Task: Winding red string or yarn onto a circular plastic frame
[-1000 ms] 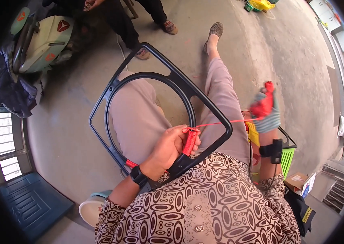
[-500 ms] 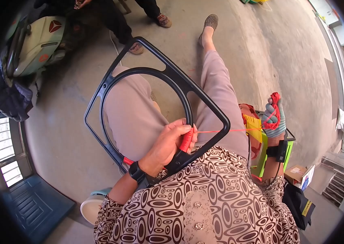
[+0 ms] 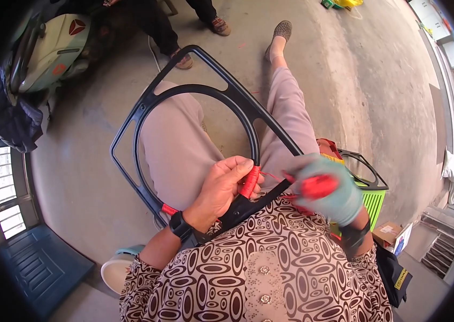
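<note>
Here, left hand (image 3: 221, 189) clamped on black frame (image 3: 146, 102), gloved right hand (image 3: 326, 188) gripping red cord (image 3: 313, 187)

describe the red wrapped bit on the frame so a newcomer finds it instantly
Start from the big black frame, a ring inside a squarish outline, lying across the seated person's lap. Follow the ring's right side down to the left hand. The red cord wrapping sits under its fingertips: the only thick band of red windings there.

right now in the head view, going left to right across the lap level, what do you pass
blue panel on the floor → black wristwatch → left hand → red cord wrapping on the black frame → right hand in a teal glove → green crate → cardboard box
</note>
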`<action>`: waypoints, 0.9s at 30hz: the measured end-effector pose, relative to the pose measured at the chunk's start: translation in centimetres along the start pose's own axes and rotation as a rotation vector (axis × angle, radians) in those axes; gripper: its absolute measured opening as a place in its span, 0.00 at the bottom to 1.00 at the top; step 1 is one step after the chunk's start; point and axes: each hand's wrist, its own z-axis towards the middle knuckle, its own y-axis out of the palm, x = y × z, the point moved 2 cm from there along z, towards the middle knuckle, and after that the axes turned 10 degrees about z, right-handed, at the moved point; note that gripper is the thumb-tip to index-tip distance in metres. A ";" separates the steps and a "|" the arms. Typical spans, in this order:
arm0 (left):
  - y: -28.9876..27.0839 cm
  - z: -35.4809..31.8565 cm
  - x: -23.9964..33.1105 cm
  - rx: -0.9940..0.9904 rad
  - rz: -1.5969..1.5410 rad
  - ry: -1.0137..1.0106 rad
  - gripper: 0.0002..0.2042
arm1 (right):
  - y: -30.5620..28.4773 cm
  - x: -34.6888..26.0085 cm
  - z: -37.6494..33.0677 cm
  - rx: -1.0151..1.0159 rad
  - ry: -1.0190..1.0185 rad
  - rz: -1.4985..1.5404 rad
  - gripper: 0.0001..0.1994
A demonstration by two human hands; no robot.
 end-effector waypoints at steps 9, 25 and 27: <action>-0.6 0.4 -1.0 -0.030 -0.043 0.025 0.05 | 3.0 1.9 2.6 -0.175 -0.068 -0.343 0.15; -0.3 -0.2 0.0 -0.046 0.028 0.043 0.09 | -14.5 6.8 -6.9 0.217 -0.325 1.403 0.14; 0.0 -0.3 -0.1 -0.036 0.013 0.024 0.07 | -15.9 8.8 -8.6 0.300 -0.277 1.259 0.13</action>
